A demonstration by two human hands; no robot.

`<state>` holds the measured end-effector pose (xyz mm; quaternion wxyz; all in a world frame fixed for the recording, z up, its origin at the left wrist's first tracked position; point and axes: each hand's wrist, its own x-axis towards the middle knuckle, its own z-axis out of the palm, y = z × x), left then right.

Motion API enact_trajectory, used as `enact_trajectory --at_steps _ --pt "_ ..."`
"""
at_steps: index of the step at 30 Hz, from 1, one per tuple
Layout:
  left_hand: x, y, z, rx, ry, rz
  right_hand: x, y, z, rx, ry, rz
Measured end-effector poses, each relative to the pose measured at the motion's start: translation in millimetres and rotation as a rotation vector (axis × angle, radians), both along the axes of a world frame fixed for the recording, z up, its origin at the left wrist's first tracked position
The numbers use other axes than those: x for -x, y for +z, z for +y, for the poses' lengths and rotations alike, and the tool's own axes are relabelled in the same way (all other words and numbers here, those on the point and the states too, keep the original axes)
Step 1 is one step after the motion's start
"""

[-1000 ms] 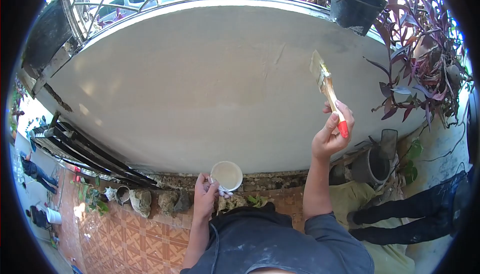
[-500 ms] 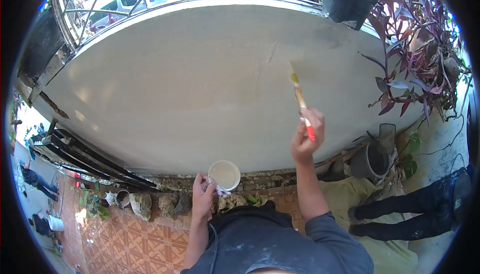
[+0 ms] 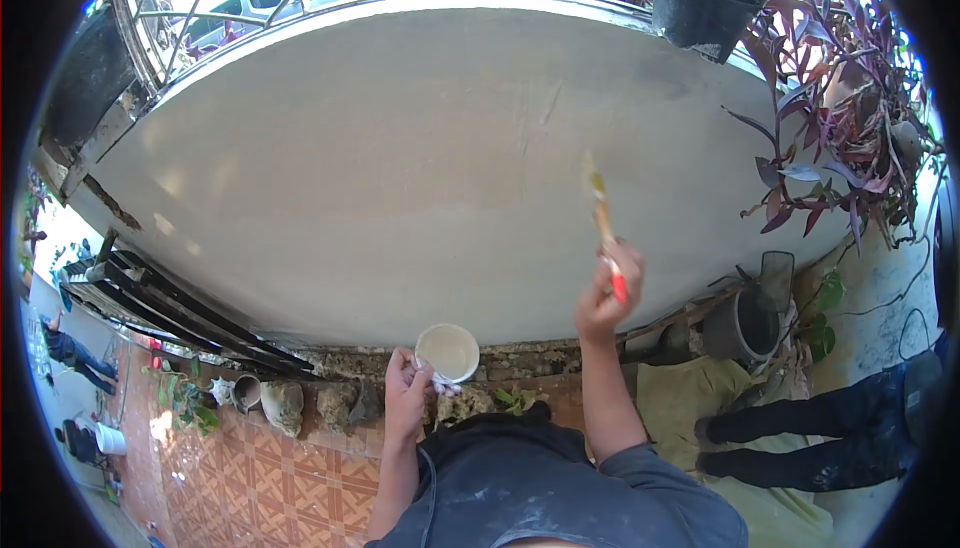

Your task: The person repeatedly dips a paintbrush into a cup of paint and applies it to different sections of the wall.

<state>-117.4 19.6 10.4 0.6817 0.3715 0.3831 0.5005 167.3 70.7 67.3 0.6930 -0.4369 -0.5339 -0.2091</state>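
The right hand is gripping the brush, its fingers closed around the handle. The bristles are pointing up at the wall; blur is hiding whether they are touching it. The left hand is holding the cup, its fingers clasping the left side and underside, just beyond the dark shirt. Pale stuff is sitting inside.

The cup could be causing trouble: a tilting left wrist could be sending the contents over the rim, onto the shirt or tiles. An overloaded brush could be dripping down its handle, and wet fingers could be letting it slip. A wide rightward swing could be catching the purple plant.

Two hands are holding one brush and one cup. One black pot is showing at top right, one dark bucket is standing below, and one white bucket is showing far left. One co-worker's two legs are showing at right. The stones are blending together, defying a sure count.
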Motion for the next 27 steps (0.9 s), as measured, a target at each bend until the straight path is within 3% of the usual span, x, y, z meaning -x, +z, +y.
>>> enact_trajectory --at_steps 2,5,7,9,18,27 --pt "1.8 -9.3 1.6 -0.001 0.004 0.013 -0.6 -4.1 7.9 0.075 -0.006 -0.087" --pt "3.3 -6.1 7.0 -0.021 0.008 0.035 9.4 -0.6 -5.0 0.137 0.020 0.016" --pt "1.4 1.3 4.7 -0.012 0.010 0.041 9.6 8.4 -9.4 0.104 0.037 -0.019" --pt "-3.7 10.4 5.9 0.019 0.022 0.071 18.0 22.7 -14.6 0.038 0.238 0.119" --pt "-15.5 4.8 6.7 -0.003 -0.037 0.062 22.1 83.1 36.3 -0.098 0.370 0.285" --pt "-0.2 5.9 7.2 0.001 -0.021 0.050 -56.7 77.5 20.7 -0.144 -0.085 0.212"
